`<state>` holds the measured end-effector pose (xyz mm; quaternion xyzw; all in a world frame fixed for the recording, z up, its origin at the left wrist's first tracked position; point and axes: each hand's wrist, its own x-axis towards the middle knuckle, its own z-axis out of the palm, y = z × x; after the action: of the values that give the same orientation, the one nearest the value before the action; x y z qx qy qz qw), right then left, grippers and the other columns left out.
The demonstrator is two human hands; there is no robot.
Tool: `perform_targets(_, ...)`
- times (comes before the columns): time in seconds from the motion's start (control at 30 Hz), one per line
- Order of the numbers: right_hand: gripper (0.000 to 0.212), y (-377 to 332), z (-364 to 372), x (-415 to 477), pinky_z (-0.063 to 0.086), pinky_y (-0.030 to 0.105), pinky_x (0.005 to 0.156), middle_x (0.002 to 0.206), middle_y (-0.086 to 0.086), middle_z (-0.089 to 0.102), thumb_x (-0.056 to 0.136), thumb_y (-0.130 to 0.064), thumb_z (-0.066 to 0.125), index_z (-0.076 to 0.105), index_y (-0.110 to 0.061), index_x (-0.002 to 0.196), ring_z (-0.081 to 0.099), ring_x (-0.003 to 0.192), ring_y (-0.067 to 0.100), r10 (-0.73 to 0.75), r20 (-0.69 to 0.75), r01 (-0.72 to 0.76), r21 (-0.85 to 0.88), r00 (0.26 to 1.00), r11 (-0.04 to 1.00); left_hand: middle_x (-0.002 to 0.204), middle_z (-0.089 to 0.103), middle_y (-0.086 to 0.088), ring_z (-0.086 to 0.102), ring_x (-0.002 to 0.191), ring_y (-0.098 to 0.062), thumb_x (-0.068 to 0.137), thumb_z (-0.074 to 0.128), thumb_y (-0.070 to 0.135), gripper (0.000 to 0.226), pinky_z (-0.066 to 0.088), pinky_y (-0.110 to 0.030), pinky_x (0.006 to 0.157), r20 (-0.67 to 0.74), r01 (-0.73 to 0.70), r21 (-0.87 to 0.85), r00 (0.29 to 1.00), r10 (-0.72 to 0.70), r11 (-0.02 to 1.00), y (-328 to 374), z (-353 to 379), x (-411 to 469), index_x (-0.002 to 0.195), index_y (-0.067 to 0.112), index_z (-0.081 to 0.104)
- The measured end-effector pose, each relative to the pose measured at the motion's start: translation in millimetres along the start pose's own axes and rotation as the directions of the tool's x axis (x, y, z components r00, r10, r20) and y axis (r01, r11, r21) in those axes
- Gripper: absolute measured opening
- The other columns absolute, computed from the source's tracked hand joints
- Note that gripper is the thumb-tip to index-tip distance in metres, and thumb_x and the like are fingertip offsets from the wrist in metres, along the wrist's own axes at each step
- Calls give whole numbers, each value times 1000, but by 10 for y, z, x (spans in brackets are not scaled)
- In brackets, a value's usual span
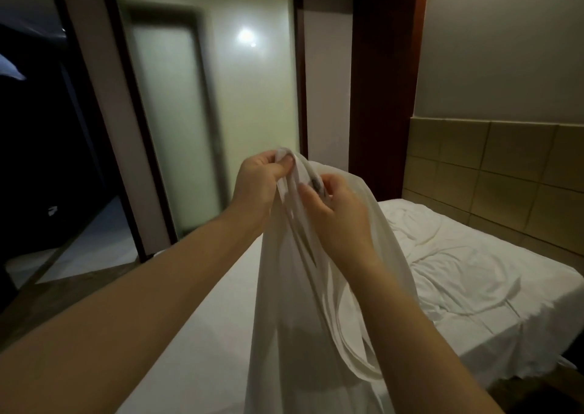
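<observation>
Hotel-style bedroom, bed (474,271) with rumpled white sheet as the landmark, tan padded panel headboard (493,173) on the wall just behind it, frosted glass door (177,129) beyond its far side, dark wood column (382,97) beside the headboard

draped sheet (303,303) blocks centre, open air above bed (458,271) right

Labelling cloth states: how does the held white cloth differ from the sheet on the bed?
The held cloth hangs bunched in long vertical folds; the bed sheet lies spread out and wrinkled. The left hand and right hand pinch the held cloth near its top; neither touches the bed sheet. Both are white fabric.
</observation>
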<state>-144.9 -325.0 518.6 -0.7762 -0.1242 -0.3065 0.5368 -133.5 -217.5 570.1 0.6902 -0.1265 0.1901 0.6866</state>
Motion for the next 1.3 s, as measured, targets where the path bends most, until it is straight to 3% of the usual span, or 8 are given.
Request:
perform_targets(0.17, 10, 14, -140, -21, 47, 28, 59, 74, -7, 54, 92, -12, 47, 53, -20, 90, 55, 68, 13, -22, 79, 35, -156, 997, 987, 68, 62, 4, 59, 63, -7, 94, 53, 14, 24, 52, -16, 61, -108, -65, -54, 992, 59, 996, 193, 80, 99, 72, 19, 62)
perform_targets(0.33, 14, 114, -339, -37, 54, 40, 72, 83, 0, 62, 88, -13, 50, 60, -14, 98, 58, 76, 18, 35, 65, -15, -280, 997, 960, 73, 64, 1, 60, 72, -17, 91, 59, 11, 19, 53, -31, 77, -160, -29, -90, 987, 14, 996, 329, 118, 315, 73, 17, 63)
perform_targets(0.57, 15, -228, -349, 184, 47, 19, 66, 82, -12, 53, 93, -30, 53, 56, -22, 106, 57, 75, 6, -120, -37, 101, -333, 992, 937, 85, 64, -6, 62, 86, -25, 95, 53, 19, 17, 52, -34, 82, -57, -28, 57, 998, 31, 998, 302, 321, 273, 84, 11, 64)
perform_targets(0.73, 19, -143, -534, 239, 50, 32, 76, 90, 3, 60, 95, -13, 43, 60, -10, 103, 58, 83, 19, -116, -51, 76, -499, 992, 863, 79, 64, -5, 62, 73, -18, 93, 56, 17, 15, 55, -26, 70, 83, 33, 26, 996, -35, 999, 327, 298, 294, 80, 12, 63)
perform_targets(0.93, 16, 79, -772, 206, 41, 20, 54, 79, 6, 63, 85, -9, 55, 70, -8, 92, 52, 64, 10, 285, 304, -149, -403, 909, 903, 61, 62, -3, 59, 64, -16, 86, 61, 8, 15, 53, -30, 69, 75, 143, -162, 988, -132, 976, 298, 215, 350, 71, 7, 64)
perform_targets(1.07, 24, 503, -975, 155, 52, 32, 80, 87, 3, 59, 89, -20, 54, 65, -8, 107, 57, 82, 18, 470, 252, -204, -662, 846, 721, 61, 64, 0, 60, 60, -12, 85, 61, 9, 32, 53, -24, 64, 42, 112, -238, 994, -105, 965, 417, 74, 459, 55, 12, 69)
perform_targets(1.2, 24, 719, -1297, 249, 39, 38, 96, 85, -3, 56, 92, -26, 48, 64, -19, 109, 52, 85, 18, 375, 165, -70, -840, 912, 538, 50, 61, 6, 59, 53, -8, 91, 57, 16, 51, 53, -22, 60, -35, 75, -281, 995, -88, 957, 616, -127, 538, 41, 16, 66)
perform_targets(1.3, 26, 845, -1470, 272, 31, 39, 101, 90, -7, 63, 95, -31, 47, 69, -26, 108, 52, 88, 14, 379, 256, -26, -798, 889, 602, 51, 65, 4, 61, 60, -10, 94, 56, 22, 41, 55, -24, 62, -92, 69, -299, 991, -101, 952, 707, -247, 540, 57, 13, 71)
